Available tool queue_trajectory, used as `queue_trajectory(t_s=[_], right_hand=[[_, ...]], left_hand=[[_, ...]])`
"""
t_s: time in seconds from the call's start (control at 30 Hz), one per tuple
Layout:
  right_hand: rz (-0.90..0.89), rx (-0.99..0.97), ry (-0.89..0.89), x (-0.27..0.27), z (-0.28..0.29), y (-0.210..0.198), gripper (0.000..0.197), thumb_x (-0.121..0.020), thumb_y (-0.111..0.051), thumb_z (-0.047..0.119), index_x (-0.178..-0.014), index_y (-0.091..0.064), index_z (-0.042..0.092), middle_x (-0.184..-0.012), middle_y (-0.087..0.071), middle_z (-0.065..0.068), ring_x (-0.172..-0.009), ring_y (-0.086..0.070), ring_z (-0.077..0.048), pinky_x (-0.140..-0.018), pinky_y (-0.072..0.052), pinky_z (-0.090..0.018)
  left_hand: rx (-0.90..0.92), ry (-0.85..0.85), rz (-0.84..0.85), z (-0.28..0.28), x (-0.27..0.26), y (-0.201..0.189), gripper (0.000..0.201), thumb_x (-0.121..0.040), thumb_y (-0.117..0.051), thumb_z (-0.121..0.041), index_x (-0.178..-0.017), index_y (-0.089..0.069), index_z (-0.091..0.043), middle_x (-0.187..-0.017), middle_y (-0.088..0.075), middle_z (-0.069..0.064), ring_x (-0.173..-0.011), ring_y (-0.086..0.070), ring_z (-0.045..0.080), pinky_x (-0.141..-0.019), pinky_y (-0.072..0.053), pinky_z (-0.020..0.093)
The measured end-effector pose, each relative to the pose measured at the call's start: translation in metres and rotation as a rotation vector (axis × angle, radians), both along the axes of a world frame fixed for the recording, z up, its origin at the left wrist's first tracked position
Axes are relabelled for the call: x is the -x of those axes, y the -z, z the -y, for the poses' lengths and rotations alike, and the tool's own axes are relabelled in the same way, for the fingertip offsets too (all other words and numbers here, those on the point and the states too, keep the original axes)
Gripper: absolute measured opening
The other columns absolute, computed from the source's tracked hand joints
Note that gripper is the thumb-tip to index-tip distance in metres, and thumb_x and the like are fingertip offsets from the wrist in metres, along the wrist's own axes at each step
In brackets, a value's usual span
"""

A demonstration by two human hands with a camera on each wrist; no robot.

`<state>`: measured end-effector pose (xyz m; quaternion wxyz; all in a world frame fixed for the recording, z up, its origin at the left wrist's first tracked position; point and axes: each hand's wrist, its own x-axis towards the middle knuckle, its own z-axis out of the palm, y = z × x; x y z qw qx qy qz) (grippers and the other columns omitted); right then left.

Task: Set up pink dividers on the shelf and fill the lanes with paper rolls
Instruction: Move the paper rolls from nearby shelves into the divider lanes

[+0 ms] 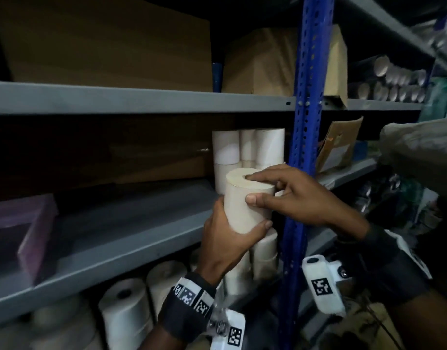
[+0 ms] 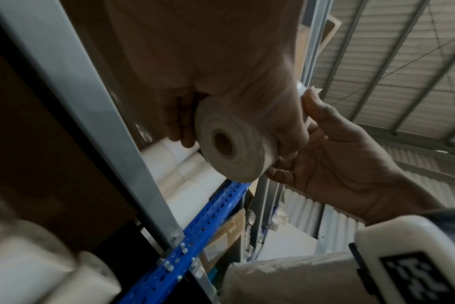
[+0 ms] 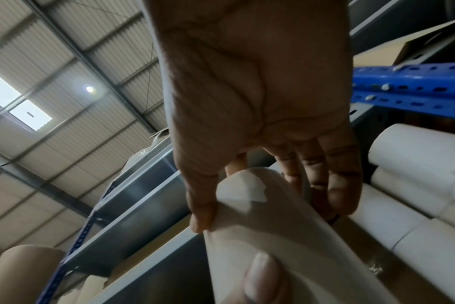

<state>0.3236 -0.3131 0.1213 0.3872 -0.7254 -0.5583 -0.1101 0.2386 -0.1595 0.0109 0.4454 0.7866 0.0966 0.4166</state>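
I hold a cream paper roll [image 1: 245, 210] upright in front of the grey shelf [image 1: 121, 238]. My left hand [image 1: 242, 221] grips its lower half from below, thumb across the front. My right hand [image 1: 251, 188] pinches its top, with the index finger at the core hole and the thumb on the side. In the left wrist view, the roll's bottom end [image 2: 237, 144] shows its core. In the right wrist view, my thumb presses the roll [image 3: 273, 236]. Several white rolls [image 1: 250, 150] are stacked at the shelf's right end, just behind. A pink divider [image 1: 33, 231] lies at the shelf's left.
A blue perforated upright [image 1: 303, 147] stands just right of the held roll. Cardboard boxes [image 1: 111, 44] fill the shelf above. Large paper rolls [image 1: 126, 311] sit on the shelf below. The shelf between the divider and the stack is bare grey metal.
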Motion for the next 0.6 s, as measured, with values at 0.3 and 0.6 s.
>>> queue_trajectory(t_s=[0.3, 0.6], right_hand=[[-0.13, 0.144, -0.339, 0.113, 0.011, 0.025, 0.051, -0.066, -0.073, 0.068, -0.112, -0.068, 0.045, -0.115, -0.064, 0.023, -0.103, -0.063, 0.007, -0.083, -0.051, -0.016], [-0.04, 0.375, -0.549, 0.245, -0.003, 0.026, 0.047, -0.073, -0.072, 0.061, -0.117, -0.059, 0.055, -0.114, -0.056, 0.041, -0.094, -0.062, 0.009, -0.071, -0.051, -0.01]], left_hand=[[0.025, -0.227, 0.012, 0.041, 0.168, 0.042, 0.088, -0.057, -0.079, -0.079, -0.131, -0.057, -0.036, -0.117, -0.07, -0.016, -0.102, -0.068, 0.0, -0.08, -0.061, 0.035], [0.005, -0.415, 0.002, 0.057, 0.333, 0.057, 0.082, -0.06, -0.079, -0.078, -0.129, -0.054, -0.039, -0.113, -0.071, -0.015, -0.097, -0.069, 0.0, -0.071, -0.059, 0.025]])
